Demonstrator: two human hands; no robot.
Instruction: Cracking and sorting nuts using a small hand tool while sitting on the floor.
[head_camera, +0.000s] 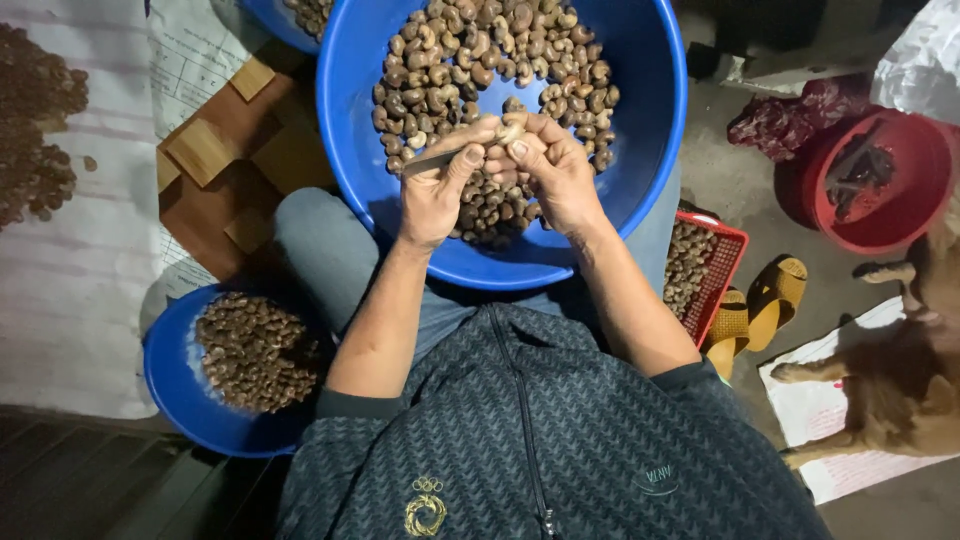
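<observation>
A large blue basin (640, 120) rests on my lap, holding several brown cashew nuts (470, 60). Over its middle, my left hand (435, 190) grips a thin knife (430, 160) that points left. My right hand (550, 170) pinches a single pale nut (510, 130) against the blade tip. Both hands touch each other above the pile.
A smaller blue bowl (170, 390) of nuts sits at my lower left. A red mesh basket (725, 260) of nuts stands to the right, then yellow sandals (765, 300), a red bucket (900, 190) and a brown dog (890, 380). Wooden blocks (215, 150) and more nuts (35, 120) lie at left.
</observation>
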